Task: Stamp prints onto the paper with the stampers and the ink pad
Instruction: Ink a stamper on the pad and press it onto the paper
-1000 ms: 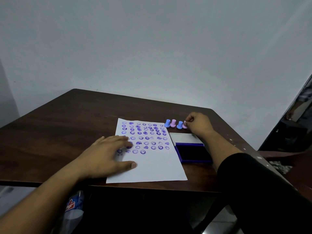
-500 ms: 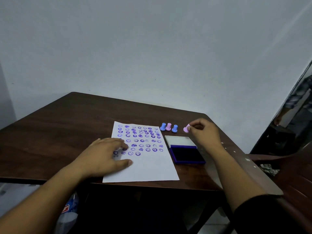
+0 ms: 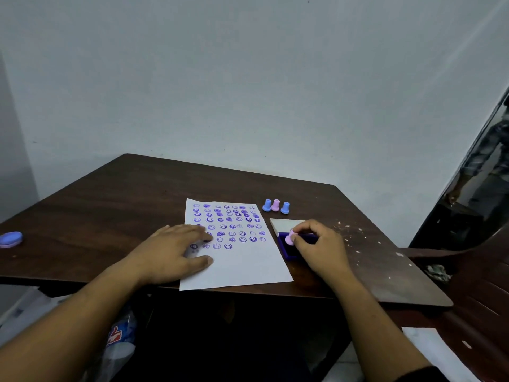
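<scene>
A white paper (image 3: pixel 248 267) lies on the dark wooden table (image 3: pixel 110 205), its upper part covered with several rows of purple round prints. My left hand (image 3: pixel 173 250) rests flat on the paper's left side, fingers spread. My right hand (image 3: pixel 316 244) pinches a pink stamper (image 3: pixel 289 239) and holds it down on the purple ink pad (image 3: pixel 289 250), whose white lid (image 3: pixel 283 225) lies open behind it. Three more stampers, blue (image 3: pixel 266 205), pink (image 3: pixel 275 205) and blue (image 3: pixel 285 208), stand in a row beyond the paper's top right corner.
A round blue-and-purple cap (image 3: pixel 10 239) lies at the table's left edge. White flecks (image 3: pixel 355 232) speckle the table's right side. A dark brown chair (image 3: pixel 473 274) stands to the right. A plastic bag (image 3: pixel 118 337) hangs below the front edge. A wall is close behind.
My right hand lifted the pink stamper from the row and carried it towards me onto the ink pad. My left hand stayed on the paper. The camera view shifted.
</scene>
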A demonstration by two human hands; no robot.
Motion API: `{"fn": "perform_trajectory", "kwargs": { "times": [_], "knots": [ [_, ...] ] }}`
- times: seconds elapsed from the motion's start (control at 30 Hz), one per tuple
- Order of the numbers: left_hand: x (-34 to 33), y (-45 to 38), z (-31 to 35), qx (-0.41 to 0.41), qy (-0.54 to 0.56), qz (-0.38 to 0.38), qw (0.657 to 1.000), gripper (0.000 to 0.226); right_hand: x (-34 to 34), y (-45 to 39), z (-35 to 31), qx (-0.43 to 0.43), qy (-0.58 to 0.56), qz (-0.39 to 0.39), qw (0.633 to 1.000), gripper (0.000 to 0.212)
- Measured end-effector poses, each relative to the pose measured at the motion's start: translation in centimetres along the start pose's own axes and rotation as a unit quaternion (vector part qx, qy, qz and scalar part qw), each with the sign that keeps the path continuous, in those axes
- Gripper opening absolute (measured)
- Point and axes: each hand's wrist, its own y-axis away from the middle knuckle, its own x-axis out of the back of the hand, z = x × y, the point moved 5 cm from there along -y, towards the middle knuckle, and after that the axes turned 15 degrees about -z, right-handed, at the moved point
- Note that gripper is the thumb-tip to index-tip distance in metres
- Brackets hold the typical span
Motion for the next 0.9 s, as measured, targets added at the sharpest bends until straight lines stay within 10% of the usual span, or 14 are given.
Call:
{"fn": "perform_trajectory", "kwargs": {
  "times": [0.9],
  "knots": [
    [0.2,0.4,0.5,0.012,-0.004,0.0,1.0,0.083,-0.2,0.0,0.6,-0.032,0.027,-0.035,0.999,0.009]
  ]
}}
